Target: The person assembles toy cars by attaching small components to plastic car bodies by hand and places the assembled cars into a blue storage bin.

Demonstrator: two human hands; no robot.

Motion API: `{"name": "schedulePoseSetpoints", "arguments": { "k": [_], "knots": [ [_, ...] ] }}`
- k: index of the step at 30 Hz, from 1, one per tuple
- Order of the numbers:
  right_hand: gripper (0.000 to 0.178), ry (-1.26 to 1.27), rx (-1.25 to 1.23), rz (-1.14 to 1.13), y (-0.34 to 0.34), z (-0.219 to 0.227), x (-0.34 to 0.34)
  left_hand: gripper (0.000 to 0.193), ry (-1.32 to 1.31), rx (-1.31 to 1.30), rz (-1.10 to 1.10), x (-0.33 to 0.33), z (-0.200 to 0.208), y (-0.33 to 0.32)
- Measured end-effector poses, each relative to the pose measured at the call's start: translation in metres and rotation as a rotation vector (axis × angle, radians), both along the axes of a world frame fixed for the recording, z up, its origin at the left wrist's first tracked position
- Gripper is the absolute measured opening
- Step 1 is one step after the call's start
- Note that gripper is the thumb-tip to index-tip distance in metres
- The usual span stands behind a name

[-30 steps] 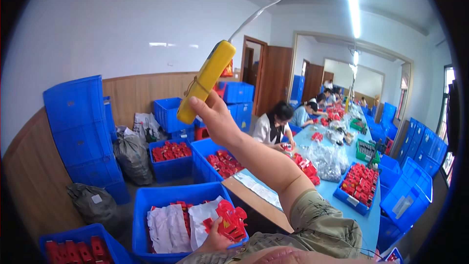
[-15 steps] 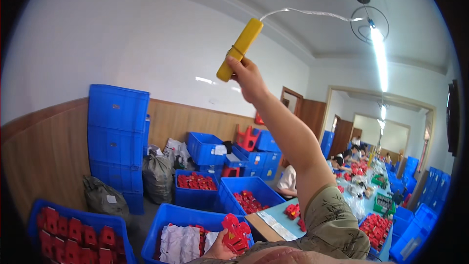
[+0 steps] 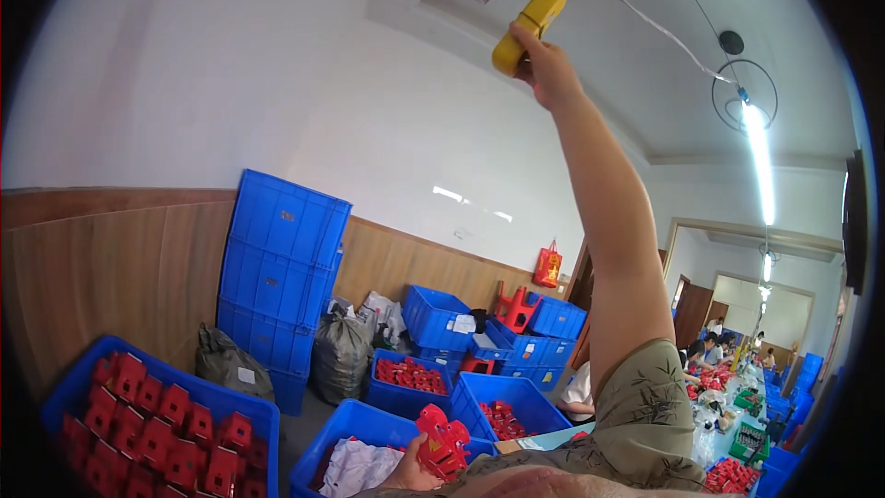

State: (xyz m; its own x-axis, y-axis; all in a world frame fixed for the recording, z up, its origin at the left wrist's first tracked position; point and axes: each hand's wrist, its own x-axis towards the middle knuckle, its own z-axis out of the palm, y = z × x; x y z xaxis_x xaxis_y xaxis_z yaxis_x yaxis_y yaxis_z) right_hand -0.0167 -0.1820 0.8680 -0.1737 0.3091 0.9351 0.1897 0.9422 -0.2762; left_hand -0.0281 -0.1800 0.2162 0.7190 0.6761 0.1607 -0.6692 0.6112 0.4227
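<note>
High up, near the ceiling, my right hand [image 3: 551, 72] is closed around a chunky yellow handheld device [image 3: 532, 26]. From its top end a thin pale cord [image 3: 650, 26] runs across to a hanging tube light. Low in the view, my left hand [image 3: 412, 472] grips a red plastic toy part [image 3: 442, 443] with small yellow marks. It is held over a blue bin [image 3: 313, 461] containing crumpled white sheets [image 3: 358, 467]. Part of my left hand is hidden below the red piece.
At the lower left stands a blue bin [image 3: 263, 410] full of red plastic pieces [image 3: 175, 406]. Stacked blue crates [image 3: 284, 249] and a dark sack [image 3: 341, 355] line the wall. On the right, a long worktable bears red parts [image 3: 731, 475], with several people beyond.
My right hand has lifted the yellow device higher and to the right in view. The view has tilted and turned left. My left hand still holds the red toy part.
</note>
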Motion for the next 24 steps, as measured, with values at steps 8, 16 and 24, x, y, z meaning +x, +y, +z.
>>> {"name": "schedulePoseSetpoints", "arguments": {
  "k": [8, 16, 24],
  "knots": [
    [0.076, -0.047, 0.012, -0.179, -0.019, 0.029, 0.009, 0.051, -0.169, -0.09, 0.075, -0.009, 0.005, 0.01],
    [0.076, -0.028, 0.054, -0.2, -0.038, 0.051, 0.016, 0.044, -0.284, 0.02, -0.063, -0.003, 0.014, 0.011],
    [0.076, -0.058, 0.048, -0.134, -0.036, 0.035, 0.023, 0.045, 0.008, -0.095, 0.247, 0.005, 0.046, -0.014]
  ]
}}
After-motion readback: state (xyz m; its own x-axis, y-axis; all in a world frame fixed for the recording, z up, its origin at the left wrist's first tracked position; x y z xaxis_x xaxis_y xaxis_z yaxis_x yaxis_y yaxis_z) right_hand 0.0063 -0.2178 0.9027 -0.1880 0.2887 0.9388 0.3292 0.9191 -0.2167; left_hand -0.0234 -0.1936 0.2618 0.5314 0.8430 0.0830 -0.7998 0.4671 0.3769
